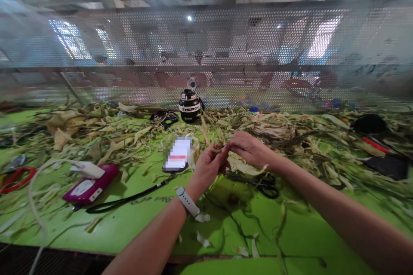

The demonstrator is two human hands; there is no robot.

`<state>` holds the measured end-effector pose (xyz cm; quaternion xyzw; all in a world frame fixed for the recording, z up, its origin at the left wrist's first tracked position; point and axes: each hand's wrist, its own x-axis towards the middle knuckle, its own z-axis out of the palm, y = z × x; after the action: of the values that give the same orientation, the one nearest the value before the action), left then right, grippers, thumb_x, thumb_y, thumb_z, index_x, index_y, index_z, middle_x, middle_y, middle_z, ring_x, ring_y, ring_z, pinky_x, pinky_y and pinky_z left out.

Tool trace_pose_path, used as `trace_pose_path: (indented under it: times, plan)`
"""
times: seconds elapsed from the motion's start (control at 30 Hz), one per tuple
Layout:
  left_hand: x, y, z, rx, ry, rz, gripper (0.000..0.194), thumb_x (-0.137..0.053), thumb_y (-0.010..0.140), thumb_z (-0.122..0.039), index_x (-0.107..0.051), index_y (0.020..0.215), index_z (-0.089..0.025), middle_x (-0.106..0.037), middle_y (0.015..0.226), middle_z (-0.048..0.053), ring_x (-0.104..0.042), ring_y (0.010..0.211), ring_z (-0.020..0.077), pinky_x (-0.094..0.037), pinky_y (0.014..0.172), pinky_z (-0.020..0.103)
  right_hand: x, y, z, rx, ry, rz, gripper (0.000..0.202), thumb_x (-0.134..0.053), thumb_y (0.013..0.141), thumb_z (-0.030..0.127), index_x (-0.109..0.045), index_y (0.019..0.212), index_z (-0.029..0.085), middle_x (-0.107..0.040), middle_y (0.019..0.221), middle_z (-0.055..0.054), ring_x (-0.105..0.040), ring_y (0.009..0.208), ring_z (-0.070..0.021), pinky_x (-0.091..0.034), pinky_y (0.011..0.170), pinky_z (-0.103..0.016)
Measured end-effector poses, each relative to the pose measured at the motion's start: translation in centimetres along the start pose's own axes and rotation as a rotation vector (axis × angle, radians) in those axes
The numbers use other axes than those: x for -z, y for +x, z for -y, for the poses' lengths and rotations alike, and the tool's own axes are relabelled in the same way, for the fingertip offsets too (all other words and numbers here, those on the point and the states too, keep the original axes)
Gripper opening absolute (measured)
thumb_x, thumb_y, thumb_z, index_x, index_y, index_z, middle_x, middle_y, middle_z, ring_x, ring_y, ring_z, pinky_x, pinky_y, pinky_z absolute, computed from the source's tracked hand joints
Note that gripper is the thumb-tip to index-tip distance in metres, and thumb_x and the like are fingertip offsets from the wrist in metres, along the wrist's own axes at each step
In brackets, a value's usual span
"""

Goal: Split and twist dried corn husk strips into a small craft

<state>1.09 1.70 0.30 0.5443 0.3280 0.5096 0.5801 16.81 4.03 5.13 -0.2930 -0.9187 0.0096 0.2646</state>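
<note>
Head view: both hands meet above the green table [129, 227], just in front of the black bottle [190, 107] that stands against the perforated screen [226, 43]. The left hand [209, 165], with a pale band [188, 201] on its wrist, is pinched shut on a husk strip [222, 144]. The right hand [250, 149] is closed on the same strip from the other side, fingertips almost touching the left's. So the 2 hands are together, both clamped on the strip, which hangs off the table between them.

Below the hands and nearer than the bottle lie black scissors [266, 185], untouched. Left of the bottle and closer to the person lies a phone [177, 154] with a dark lanyard [129, 197] trailing from it. Further left sits a magenta power bank [90, 184] with a white plug [87, 168] on it. Loose husks [284, 131] spread across the table on both sides of the bottle.

As a judgement, the step in hand looks like twisting or splitting the strip between the fingertips; which one cannot be told, since the fingers hide the contact. The next move likely calls for a steady pinch on one side while the other hand pulls or rolls along the fibre, gently, as dry husk tears easily.
</note>
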Motion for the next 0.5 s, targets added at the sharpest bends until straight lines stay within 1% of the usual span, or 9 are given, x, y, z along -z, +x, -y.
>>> trace_pose_path:
  times: [0.1, 0.17, 0.27, 0.33, 0.4, 0.47, 0.5]
  plan:
    - [-0.1, 0.0, -0.1, -0.045, 0.034, -0.065, 0.033, -0.058, 0.075, -0.050, -0.046, 0.077, -0.019, -0.042, 0.049, -0.009, -0.042, 0.037, 0.0049, -0.034, 0.035, 0.016, 0.3, 0.0, 0.4, -0.043, 0.023, -0.011, 0.017, -0.044, 0.090, 0.023, -0.058, 0.083, 0.015, -0.059, 0.078, -0.007, -0.052, 0.079, -0.0177, -0.043, 0.075, -0.030]
    - [-0.1, -0.1, -0.3, -0.059, 0.074, -0.082, 0.033, -0.056, 0.076, -0.050, -0.048, 0.075, -0.018, -0.042, 0.047, -0.009, -0.039, 0.035, 0.0049, -0.033, 0.034, 0.017, 0.6, 0.0, 0.7, -0.088, 0.022, -0.039, 0.016, -0.046, 0.089, 0.024, -0.058, 0.082, 0.014, -0.058, 0.078, -0.007, -0.052, 0.078, -0.0174, -0.043, 0.074, -0.030]
    - [-0.1, -0.2, -0.7, -0.028, 0.100, -0.037, 0.035, -0.053, 0.077, -0.052, -0.049, 0.069, -0.018, -0.048, 0.043, -0.006, -0.040, 0.032, 0.0060, -0.029, 0.033, 0.018, 0.6, 0.0, 0.6, -0.125, 0.044, -0.072, 0.016, -0.049, 0.088, 0.026, -0.056, 0.079, 0.015, -0.057, 0.076, -0.005, -0.052, 0.076, -0.0164, -0.043, 0.071, -0.028]
    - [-0.1, -0.2, -0.8, 0.014, 0.081, 0.005, 0.038, -0.052, 0.076, -0.053, -0.050, 0.064, -0.018, -0.049, 0.041, -0.004, -0.039, 0.030, 0.0064, -0.027, 0.032, 0.019, 0.1, -0.1, 0.2, -0.141, 0.094, -0.064, 0.016, -0.049, 0.088, 0.026, -0.056, 0.078, 0.016, -0.057, 0.074, -0.004, -0.053, 0.073, -0.0153, -0.043, 0.069, -0.027]
    - [0.0, -0.1, -0.7, 0.038, 0.062, 0.013, 0.041, -0.052, 0.076, -0.054, -0.049, 0.058, -0.017, -0.049, 0.039, -0.003, -0.038, 0.029, 0.0062, -0.026, 0.031, 0.019, -0.6, -0.3, -0.2, -0.156, 0.134, -0.040, 0.016, -0.046, 0.088, 0.024, -0.056, 0.078, 0.016, -0.058, 0.073, -0.004, -0.054, 0.071, -0.0149, -0.044, 0.068, -0.027]
    - [0.2, 0.1, -0.5, 0.015, 0.085, -0.033, 0.042, -0.052, 0.076, -0.054, -0.048, 0.055, -0.017, -0.047, 0.038, -0.003, -0.038, 0.030, 0.0063, -0.026, 0.032, 0.019, -1.0, -0.4, -0.3, -0.144, 0.098, -0.063, 0.015, -0.045, 0.088, 0.022, -0.058, 0.083, 0.015, -0.060, 0.077, -0.006, -0.055, 0.078, -0.0172, -0.045, 0.073, -0.031]
    - [0.4, 0.2, -0.4, -0.016, 0.118, -0.078, 0.042, -0.052, 0.076, -0.054, -0.047, 0.055, -0.017, -0.045, 0.037, -0.004, -0.038, 0.030, 0.0063, -0.027, 0.032, 0.019, -1.1, -0.5, -0.2, -0.127, 0.058, -0.099, 0.014, -0.046, 0.086, 0.020, -0.058, 0.090, 0.015, -0.061, 0.085, -0.009, -0.055, 0.085, -0.0192, -0.045, 0.078, -0.034]
